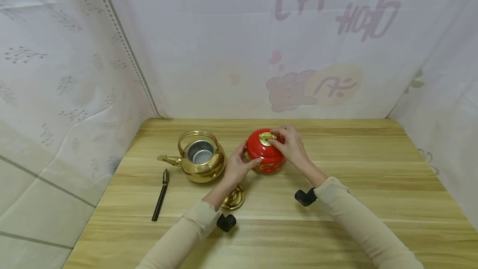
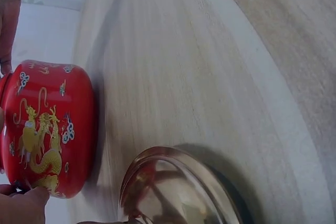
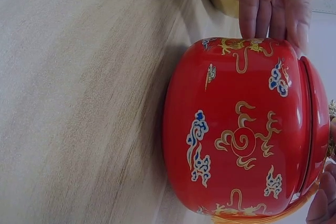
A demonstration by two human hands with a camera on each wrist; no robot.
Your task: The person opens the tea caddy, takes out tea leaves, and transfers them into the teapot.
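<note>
A red ceramic jar (image 1: pixel 269 167) with gold and blue dragon-and-cloud designs stands upright on the table. Its red lid (image 1: pixel 255 143) sits on top, with a dark seam below the lid's edge in the right wrist view. My left hand (image 1: pixel 237 167) holds the jar's left side, the thumb across the front and the fingers against the wall. With thumb and fingers, my right hand (image 1: pixel 294 147) pinches the gold ornamental knob (image 1: pixel 266 139) on the lid. An orange tassel (image 3: pixel 273 213) hangs along the jar in the right wrist view. Inside the jar is hidden.
A gold kettle (image 1: pixel 203 173) without a lid, a metal strainer (image 1: pixel 201 156) in its mouth, stands left of the jar. A round gold piece (image 1: pixel 236 201) lies partly behind my left wrist. A slim dark-handled tool (image 1: pixel 160 198) lies further left.
</note>
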